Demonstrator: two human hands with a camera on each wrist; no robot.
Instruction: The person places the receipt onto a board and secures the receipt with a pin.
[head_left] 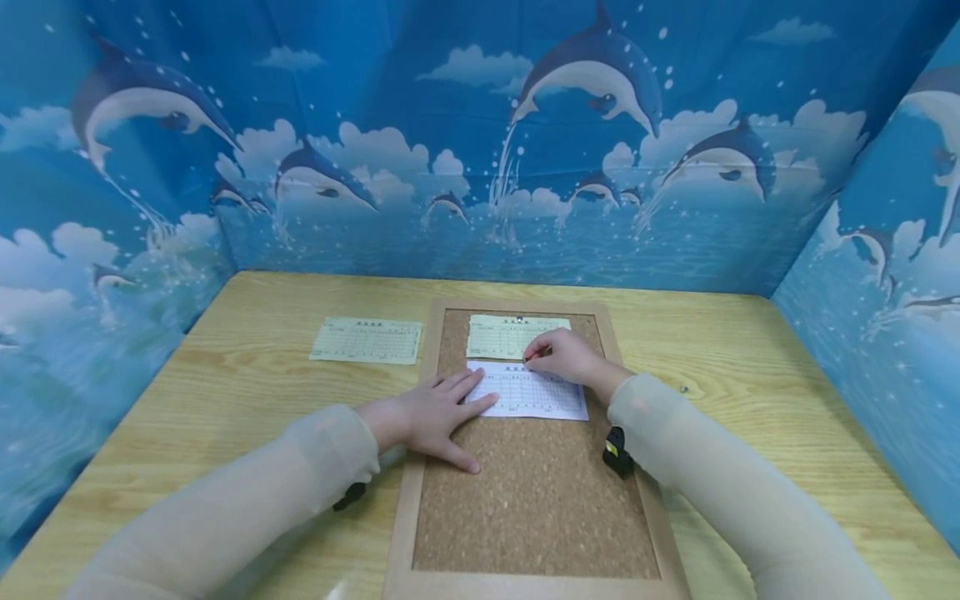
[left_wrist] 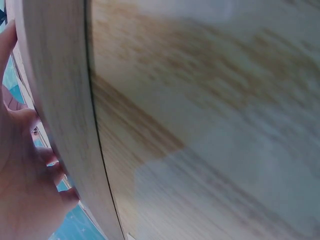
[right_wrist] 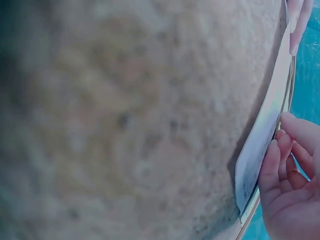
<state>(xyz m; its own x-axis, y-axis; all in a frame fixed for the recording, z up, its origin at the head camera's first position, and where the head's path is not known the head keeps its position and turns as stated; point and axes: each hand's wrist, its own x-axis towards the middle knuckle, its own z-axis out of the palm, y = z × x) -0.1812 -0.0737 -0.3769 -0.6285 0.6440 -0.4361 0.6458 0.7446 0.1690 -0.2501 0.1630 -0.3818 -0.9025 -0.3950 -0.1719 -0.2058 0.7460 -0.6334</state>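
Note:
A white printed form [head_left: 536, 400] lies on a framed cork board [head_left: 525, 500], just below a pale green form [head_left: 495, 335] that has a pin [head_left: 520, 319] at its top edge. My left hand [head_left: 438, 417] is spread flat, fingertips on the white form's left side and thumb on the cork. At the white form's top edge, my right hand [head_left: 562, 357] pinches a small pin, mostly hidden by the fingers. In the right wrist view, the right hand's thumb and fingers [right_wrist: 295, 172] come together at the sheet [right_wrist: 260, 150], whose near edge lifts off the cork.
A second pale green form [head_left: 367, 341] lies on the wooden table [head_left: 262, 375], left of the board. To the right of the board is a small shiny tack [head_left: 684, 389]. Dolphin-print curtains [head_left: 420, 125] enclose the back and sides.

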